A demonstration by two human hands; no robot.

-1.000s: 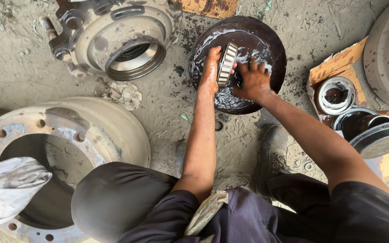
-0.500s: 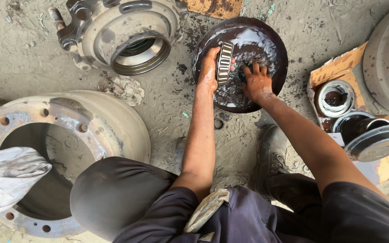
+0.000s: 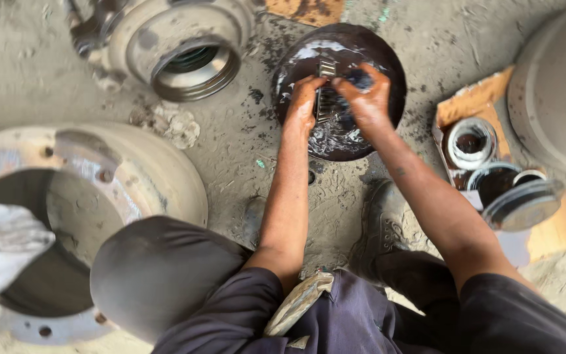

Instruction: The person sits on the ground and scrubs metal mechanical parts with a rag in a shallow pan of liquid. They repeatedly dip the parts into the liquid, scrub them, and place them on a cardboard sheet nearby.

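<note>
Bearing (image 3: 325,98), toothed metal ring with rollers: clasped on edge between left hand (image 3: 302,105) and right hand (image 3: 365,98), both closed on it, inside the dark greasy pan (image 3: 388,65). Since half a second ago the right hand has shifted from beside the ring onto it; grease-working appears under way. Left of the grip: grey hub (image 3: 185,46). Right: stacked tins (image 3: 492,177) on cardboard.

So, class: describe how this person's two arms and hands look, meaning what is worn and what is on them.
Both forearms are bare to above the elbow, where dark navy sleeves begin. The left hand and right hand wear no gloves, rings or watch. Dark, shiny grease smears the fingers of both. A small dark mark sits on the right forearm near the wrist.
</note>
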